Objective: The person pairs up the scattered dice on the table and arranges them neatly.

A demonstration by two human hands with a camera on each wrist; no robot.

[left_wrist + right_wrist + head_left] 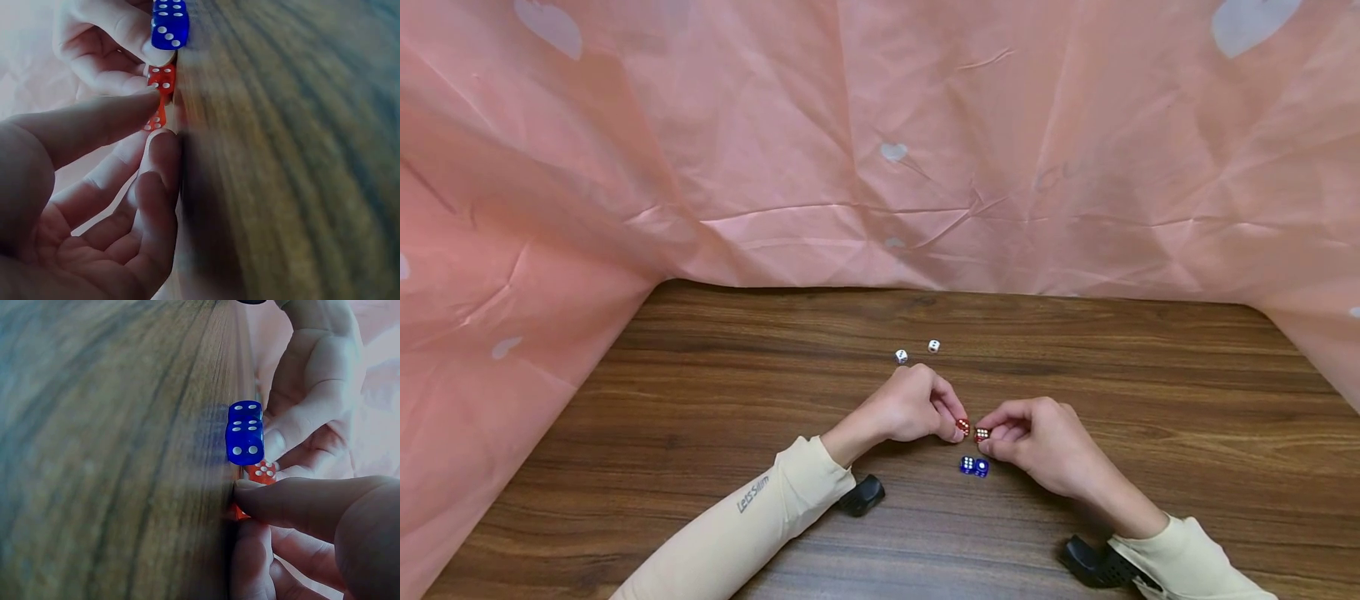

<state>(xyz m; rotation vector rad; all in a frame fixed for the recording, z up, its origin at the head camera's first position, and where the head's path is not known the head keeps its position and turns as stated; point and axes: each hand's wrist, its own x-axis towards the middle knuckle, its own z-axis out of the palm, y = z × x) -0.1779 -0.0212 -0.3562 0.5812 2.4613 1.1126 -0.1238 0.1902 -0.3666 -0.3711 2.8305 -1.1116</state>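
My left hand (pixel 917 404) pinches a red die (pixel 962 427) between thumb and fingertips, low over the wooden table. Facing it, my right hand (pixel 1047 442) pinches another red die (pixel 982 434); a narrow gap parts the two in the head view. Nearer to me, two blue dice (pixel 974 466) stand side by side on the wood, one with six white dots on top and the other with a single dot. In the right wrist view the blue dice (pixel 245 432) partly cover the left hand's fingertips, and my right thumb hides much of its own red die (pixel 240 511).
Two white dice lie beyond the hands, one (pixel 901 357) just past the left knuckles and one (pixel 933 346) slightly farther to the right. A pink curtain (pixel 880 242) with pale hearts borders the brown wooden table (pixel 715 375) at the back and sides.
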